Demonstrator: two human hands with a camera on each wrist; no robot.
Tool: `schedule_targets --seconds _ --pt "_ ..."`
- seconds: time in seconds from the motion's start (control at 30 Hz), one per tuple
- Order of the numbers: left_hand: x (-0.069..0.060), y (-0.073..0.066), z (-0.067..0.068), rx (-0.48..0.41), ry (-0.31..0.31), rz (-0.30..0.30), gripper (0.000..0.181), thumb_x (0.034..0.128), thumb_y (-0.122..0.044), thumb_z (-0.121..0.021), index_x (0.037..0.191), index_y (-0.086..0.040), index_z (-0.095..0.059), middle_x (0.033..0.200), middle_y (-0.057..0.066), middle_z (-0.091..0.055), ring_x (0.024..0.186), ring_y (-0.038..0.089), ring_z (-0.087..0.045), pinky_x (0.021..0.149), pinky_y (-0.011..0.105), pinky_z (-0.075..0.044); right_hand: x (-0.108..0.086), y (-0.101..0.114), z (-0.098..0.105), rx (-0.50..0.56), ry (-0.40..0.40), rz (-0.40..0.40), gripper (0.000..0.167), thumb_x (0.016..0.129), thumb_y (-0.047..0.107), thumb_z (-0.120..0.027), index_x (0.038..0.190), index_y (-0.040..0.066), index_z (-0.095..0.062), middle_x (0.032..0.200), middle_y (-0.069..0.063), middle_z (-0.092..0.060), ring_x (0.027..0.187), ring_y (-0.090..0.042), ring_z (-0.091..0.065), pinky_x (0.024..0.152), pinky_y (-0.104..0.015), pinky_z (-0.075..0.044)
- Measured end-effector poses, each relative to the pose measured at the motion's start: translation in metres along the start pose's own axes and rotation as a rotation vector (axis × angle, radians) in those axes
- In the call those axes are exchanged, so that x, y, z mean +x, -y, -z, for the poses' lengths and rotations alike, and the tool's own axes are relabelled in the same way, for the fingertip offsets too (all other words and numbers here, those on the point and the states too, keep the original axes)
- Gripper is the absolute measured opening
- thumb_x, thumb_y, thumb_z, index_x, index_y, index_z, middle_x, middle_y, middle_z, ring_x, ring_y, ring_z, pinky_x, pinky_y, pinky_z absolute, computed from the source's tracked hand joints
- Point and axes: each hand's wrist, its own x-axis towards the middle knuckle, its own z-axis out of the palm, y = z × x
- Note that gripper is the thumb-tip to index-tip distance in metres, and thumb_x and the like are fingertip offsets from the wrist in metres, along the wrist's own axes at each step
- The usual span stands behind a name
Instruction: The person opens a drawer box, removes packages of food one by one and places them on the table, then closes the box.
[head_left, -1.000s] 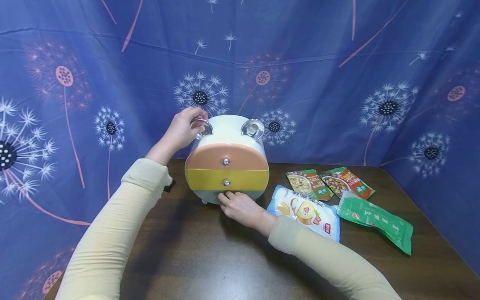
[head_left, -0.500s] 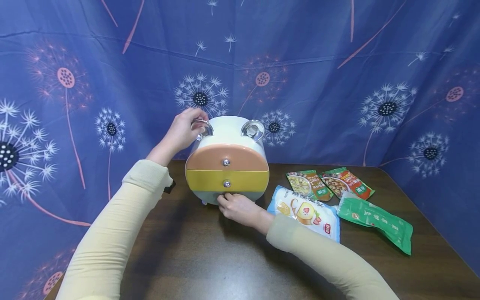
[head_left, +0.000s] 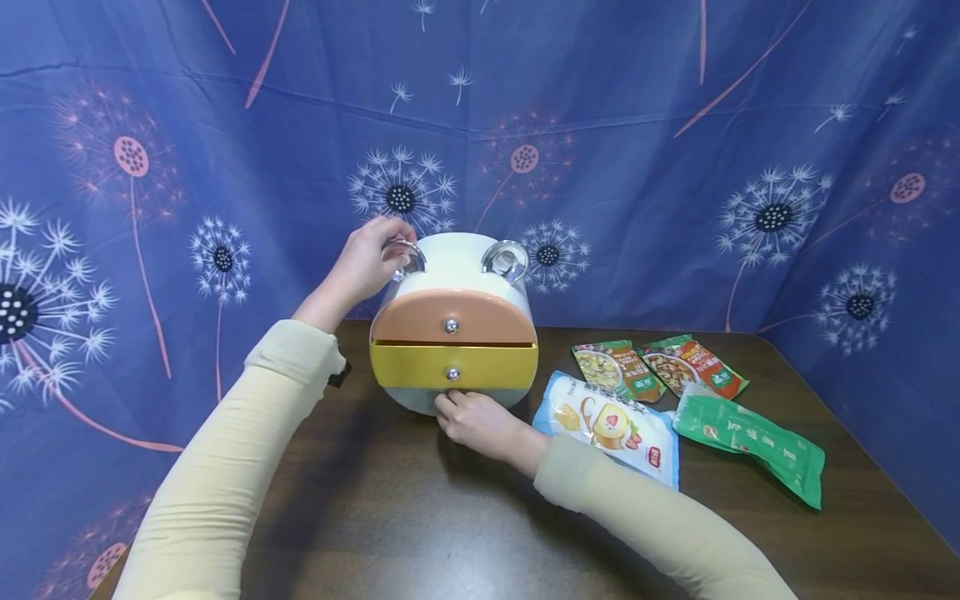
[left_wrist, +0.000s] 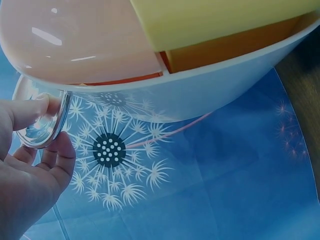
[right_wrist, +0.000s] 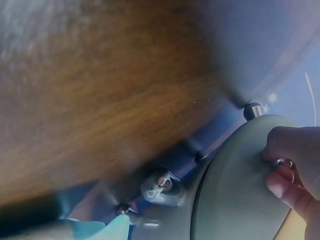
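Observation:
A small rounded drawer cabinet (head_left: pixel 459 260) with a white body stands on the table, with silver ears on top. My left hand (head_left: pixel 367 254) grips the left silver ear (left_wrist: pixel 42 127), thumb on one side and fingers behind. Low on the front, my right hand (head_left: pixel 480 423) pinches the silver knob (right_wrist: pixel 285 162) of the grey-green bottom drawer (right_wrist: pixel 240 185). A dark gap runs along that drawer's edge. The yellow middle drawer (head_left: pixel 408 367) sticks out a little, leaving a slit below the orange top drawer (head_left: pixel 408 315), which sits flush.
Right of the cabinet lie a white and blue food bag (head_left: pixel 611 425), a green packet (head_left: pixel 750 442) and two seasoning pouches (head_left: pixel 618 369). The brown wooden table (head_left: pixel 420 517) ends at a blue dandelion-print cloth (head_left: pixel 622 167) behind.
The yellow and grey-green drawers have come slightly forward, opening a slit under the orange one. My right hand has shifted slightly toward me; my left hand stays on the ear.

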Motion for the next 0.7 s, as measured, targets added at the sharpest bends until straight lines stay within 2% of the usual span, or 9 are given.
schedule_targets --seconds 0.17,0.43,0.7 --pt "0.0 -0.0002 0.0001 -0.004 0.009 0.013 0.018 0.0859 -0.001 -0.064 0.101 -0.01 -0.06 0.106 0.009 -0.057 0.106 0.025 -0.055 0.094 0.038 -0.047 0.0001 -0.0005 0.0001 0.007 0.014 -0.016 0.017 0.09 0.006 -0.052 0.085 0.013 -0.067 0.086 -0.002 -0.052 0.078 -0.015 -0.054 0.063 -0.024 -0.045" --pt "-0.0001 -0.0025 0.0022 -0.006 0.011 0.014 0.019 0.0848 0.0 -0.065 0.1 -0.01 -0.06 0.106 0.009 -0.058 0.106 0.025 -0.055 0.095 0.039 -0.047 0.0015 -0.0032 0.001 -0.003 -0.015 -0.018 0.027 0.093 0.01 -0.045 0.079 0.015 -0.068 0.083 -0.002 -0.056 0.081 -0.018 -0.055 0.069 -0.031 -0.039" --pt "-0.0003 -0.0026 0.0021 -0.007 0.003 0.006 0.019 0.0841 0.0 -0.065 0.1 -0.009 -0.061 0.105 0.009 -0.058 0.105 0.025 -0.056 0.094 0.037 -0.047 0.0007 -0.0041 0.0033 0.0 0.003 -0.012 0.022 0.092 0.01 -0.051 0.08 0.015 -0.069 0.083 -0.002 -0.056 0.079 -0.019 -0.055 0.069 -0.034 -0.038"
